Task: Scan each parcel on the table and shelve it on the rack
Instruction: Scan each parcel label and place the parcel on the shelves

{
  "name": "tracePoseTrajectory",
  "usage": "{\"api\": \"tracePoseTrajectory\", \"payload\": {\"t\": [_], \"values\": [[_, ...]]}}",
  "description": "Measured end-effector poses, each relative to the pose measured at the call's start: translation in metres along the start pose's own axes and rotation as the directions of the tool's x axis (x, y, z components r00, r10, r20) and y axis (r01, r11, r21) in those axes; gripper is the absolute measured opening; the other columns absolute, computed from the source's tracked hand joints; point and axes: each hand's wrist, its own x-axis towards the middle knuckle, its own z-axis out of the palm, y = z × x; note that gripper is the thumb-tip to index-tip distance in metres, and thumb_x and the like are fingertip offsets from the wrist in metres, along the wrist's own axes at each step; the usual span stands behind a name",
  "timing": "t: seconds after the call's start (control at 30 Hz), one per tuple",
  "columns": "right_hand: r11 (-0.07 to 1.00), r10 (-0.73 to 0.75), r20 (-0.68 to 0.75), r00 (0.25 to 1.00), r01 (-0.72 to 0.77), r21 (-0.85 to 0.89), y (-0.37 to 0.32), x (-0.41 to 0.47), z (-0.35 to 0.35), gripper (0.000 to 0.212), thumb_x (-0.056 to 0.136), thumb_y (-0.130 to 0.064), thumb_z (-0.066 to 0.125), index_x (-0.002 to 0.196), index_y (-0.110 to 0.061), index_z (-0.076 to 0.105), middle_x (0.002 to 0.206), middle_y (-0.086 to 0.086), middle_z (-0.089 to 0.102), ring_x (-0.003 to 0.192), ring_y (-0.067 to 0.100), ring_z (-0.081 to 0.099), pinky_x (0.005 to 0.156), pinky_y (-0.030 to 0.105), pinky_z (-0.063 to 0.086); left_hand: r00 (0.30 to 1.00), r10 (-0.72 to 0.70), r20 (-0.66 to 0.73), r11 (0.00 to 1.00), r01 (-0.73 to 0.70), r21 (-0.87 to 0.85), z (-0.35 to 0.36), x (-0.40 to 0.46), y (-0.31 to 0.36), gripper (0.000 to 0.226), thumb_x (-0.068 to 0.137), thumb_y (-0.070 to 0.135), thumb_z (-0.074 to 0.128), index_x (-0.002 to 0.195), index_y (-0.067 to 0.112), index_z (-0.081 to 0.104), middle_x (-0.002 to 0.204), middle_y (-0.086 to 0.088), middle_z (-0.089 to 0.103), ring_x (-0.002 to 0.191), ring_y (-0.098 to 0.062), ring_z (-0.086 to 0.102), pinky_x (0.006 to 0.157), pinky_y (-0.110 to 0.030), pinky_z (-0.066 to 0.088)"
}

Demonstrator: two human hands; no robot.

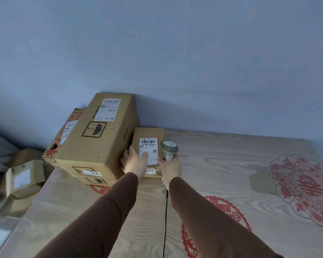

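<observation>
A small cardboard parcel (151, 134) with a white shipping label lies on the wooden table (222, 164), against a big box. My left hand (133, 161) grips the small parcel's near left corner, thumb on the label. My right hand (171, 167) holds a grey handheld scanner (169, 148) just right of the parcel, its head over the label's right edge. The scanner's black cable (165, 220) runs down toward me. A large carton (99, 138) with an umbrella mark and a "1042" sticker sits to the left. The rack is out of view.
Another box (67, 133) with red print sits behind the large carton, and a flatter one lies under it. Opened cardboard boxes (22, 177) lie on the floor left of the table. Red paper-cut decorations (304, 187) cover parts of the tabletop. A blue wall stands behind.
</observation>
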Motion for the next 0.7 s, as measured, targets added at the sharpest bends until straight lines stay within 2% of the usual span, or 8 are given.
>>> {"api": "tracePoseTrajectory", "payload": {"t": [0.13, 0.23, 0.3, 0.37, 0.43, 0.53, 0.63, 0.7], "values": [[1.000, 0.006, 0.011, 1.000, -0.006, -0.005, 0.003, 0.014, -0.016, 0.027, 0.090, -0.019, 0.076, 0.112, -0.020, 0.061, 0.097, -0.002, 0.074, 0.089, 0.021, 0.071, 0.082, 0.039, 0.059, 0.992, -0.125, 0.019, 0.992, 0.124, 0.006, 0.007, 0.015, -0.001, 0.057, 0.103, 0.039, 0.050, 0.154, 0.014, 0.040, 0.151, -0.016, 0.047, 0.139, -0.041, 0.037, 0.118, -0.048, 0.034], [0.999, 0.012, 0.022, 1.000, -0.013, 0.031, 0.003, 0.019, -0.027, 0.023, 0.091, -0.015, 0.075, 0.109, -0.019, 0.062, 0.095, -0.002, 0.073, 0.086, 0.017, 0.070, 0.070, 0.029, 0.052, 0.973, -0.212, 0.091, 0.963, 0.224, -0.150, 0.029, 0.051, -0.034, 0.068, 0.081, 0.056, 0.054, 0.138, 0.019, 0.060, 0.134, -0.011, 0.060, 0.119, -0.035, 0.060, 0.108, -0.050, 0.050], [0.998, 0.010, 0.015, 1.000, -0.010, 0.058, 0.004, 0.020, -0.032, 0.021, 0.090, -0.014, 0.076, 0.105, -0.020, 0.062, 0.094, -0.002, 0.074, 0.086, 0.019, 0.071, 0.073, 0.031, 0.054, 0.967, -0.227, 0.112, 0.930, 0.250, -0.271, 0.043, 0.065, -0.055, 0.069, 0.071, 0.058, 0.057, 0.131, 0.024, 0.064, 0.130, -0.007, 0.063, 0.110, -0.030, 0.066, 0.102, -0.051, 0.056], [0.994, 0.012, 0.002, 1.000, -0.012, 0.108, 0.002, 0.017, -0.037, 0.021, 0.087, -0.017, 0.077, 0.098, -0.026, 0.062, 0.091, -0.001, 0.073, 0.084, 0.021, 0.070, 0.076, 0.037, 0.055, 0.973, -0.195, 0.126, 0.908, 0.228, -0.352, 0.044, 0.050, -0.049, 0.046, 0.078, 0.048, 0.063, 0.122, 0.033, 0.062, 0.128, -0.006, 0.067, 0.110, -0.029, 0.069, 0.100, -0.050, 0.057], [0.983, 0.005, -0.009, 1.000, -0.004, 0.184, -0.002, 0.010, -0.043, 0.021, 0.083, -0.022, 0.078, 0.095, -0.030, 0.063, 0.090, -0.001, 0.073, 0.082, 0.021, 0.068, 0.072, 0.040, 0.052, 0.982, -0.119, 0.146, 0.871, 0.174, -0.459, 0.031, 0.013, -0.019, 0.037, 0.088, 0.033, 0.066, 0.124, 0.029, 0.058, 0.123, -0.005, 0.072, 0.109, -0.029, 0.071, 0.100, -0.051, 0.057], [0.968, -0.062, -0.014, 0.998, 0.064, 0.244, -0.014, -0.007, -0.053, 0.024, 0.080, -0.025, 0.080, 0.100, -0.030, 0.067, 0.096, -0.002, 0.077, 0.090, 0.021, 0.073, 0.075, 0.044, 0.056, 0.984, -0.010, 0.177, 0.791, 0.116, -0.601, 0.018, -0.023, 0.009, 0.047, 0.103, 0.015, 0.060, 0.148, 0.021, 0.047, 0.125, -0.007, 0.071, 0.102, -0.022, 0.072, 0.105, -0.055, 0.053], [0.952, -0.148, -0.059, 0.987, 0.159, 0.263, -0.032, -0.035, -0.069, 0.031, 0.078, -0.025, 0.081, 0.106, -0.028, 0.069, 0.100, -0.005, 0.078, 0.096, 0.021, 0.075, 0.087, 0.052, 0.061, 0.979, 0.091, 0.184, 0.754, 0.053, -0.654, 0.002, -0.053, 0.024, 0.052, 0.106, 0.016, 0.057, 0.152, 0.029, 0.039, 0.129, -0.004, 0.070, 0.093, -0.014, 0.066, 0.106, -0.046, 0.050], [0.932, -0.199, -0.102, 0.975, 0.221, 0.289, -0.047, -0.062, -0.082, 0.029, 0.082, -0.018, 0.081, 0.108, -0.025, 0.069, 0.103, -0.004, 0.078, 0.098, 0.019, 0.074, 0.092, 0.049, 0.060, 0.969, 0.170, 0.181, 0.721, 0.004, -0.693, -0.012, -0.071, 0.030, 0.052, 0.105, 0.017, 0.060, 0.151, 0.032, 0.040, 0.129, -0.002, 0.070, 0.101, -0.017, 0.069, 0.105, -0.041, 0.049]]}}
